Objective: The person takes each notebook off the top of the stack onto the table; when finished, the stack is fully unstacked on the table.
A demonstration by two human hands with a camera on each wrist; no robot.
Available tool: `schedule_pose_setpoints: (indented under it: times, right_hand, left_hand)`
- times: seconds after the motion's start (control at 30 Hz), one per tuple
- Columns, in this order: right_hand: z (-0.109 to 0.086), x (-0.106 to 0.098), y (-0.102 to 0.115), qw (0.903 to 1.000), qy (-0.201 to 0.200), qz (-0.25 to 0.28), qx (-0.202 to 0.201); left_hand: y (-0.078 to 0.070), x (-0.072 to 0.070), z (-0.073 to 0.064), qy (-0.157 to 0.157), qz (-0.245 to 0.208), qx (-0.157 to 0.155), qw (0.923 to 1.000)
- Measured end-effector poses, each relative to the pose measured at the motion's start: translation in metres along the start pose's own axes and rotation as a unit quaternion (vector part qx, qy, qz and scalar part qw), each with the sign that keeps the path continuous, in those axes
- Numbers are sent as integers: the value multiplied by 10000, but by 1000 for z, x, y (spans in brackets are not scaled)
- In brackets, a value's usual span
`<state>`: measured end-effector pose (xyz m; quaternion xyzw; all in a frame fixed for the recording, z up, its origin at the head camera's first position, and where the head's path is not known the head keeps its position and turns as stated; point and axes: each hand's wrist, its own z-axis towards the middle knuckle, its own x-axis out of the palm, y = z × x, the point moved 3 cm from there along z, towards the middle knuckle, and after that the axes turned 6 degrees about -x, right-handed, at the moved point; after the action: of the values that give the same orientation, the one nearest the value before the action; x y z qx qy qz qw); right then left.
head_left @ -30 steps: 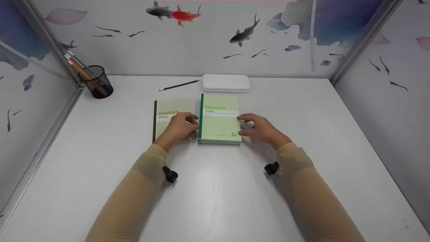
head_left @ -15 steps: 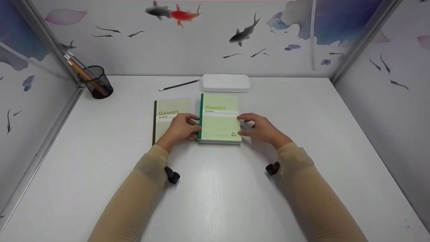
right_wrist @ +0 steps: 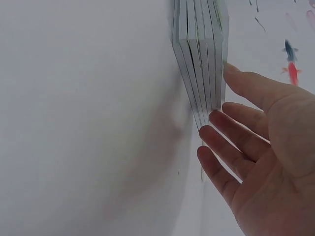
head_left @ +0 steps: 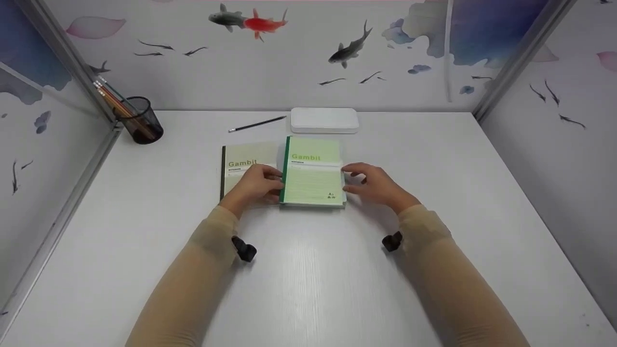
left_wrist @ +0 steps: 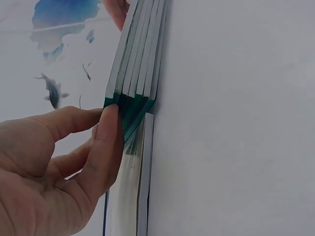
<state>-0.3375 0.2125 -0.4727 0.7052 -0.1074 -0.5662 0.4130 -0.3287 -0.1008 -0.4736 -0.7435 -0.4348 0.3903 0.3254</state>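
In the head view, a stack of pale green Gambit notebooks (head_left: 313, 180) lies flat, spines to the left. The top notebook sits a little left of those below. My left hand (head_left: 255, 185) pinches its dark green spine between thumb and fingers near the lower corner, also seen in the left wrist view. My right hand (head_left: 371, 183) stays at the stack's right side, thumb and fingertips by the page edges (right_wrist: 202, 73), fingers loosely extended. A beige Gambit notebook (head_left: 236, 179) with a dark spine lies to the left, partly hidden under my left hand.
Behind the stack lies a white case (head_left: 324, 120), with a black pencil (head_left: 257, 124) to its left. A black mesh pen cup (head_left: 144, 125) holding several pencils stands at the back left corner. Printed wall panels (head_left: 289, 62) enclose the white table (head_left: 308, 279).
The top green notebook has slid slightly left off the stack's line, toward the beige one. My left hand first moved right to the spine, then back left. The right hand has hardly moved.
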Motion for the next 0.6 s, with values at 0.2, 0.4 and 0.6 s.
schedule_pose_setpoints:
  times: [0.2,0.4,0.6]
  right_hand:
    - [3,0,2,10000,30,35,28]
    - [4,-1,5,9997,99,74,197]
    - [5,0,2,9996,111,145,222]
  left_hand:
    - [4,-4,1,300,-189,31,9994]
    - [7,-8,0,410,-496,132,9978]
    - [11,-9,-2,386,-804,270,9956]
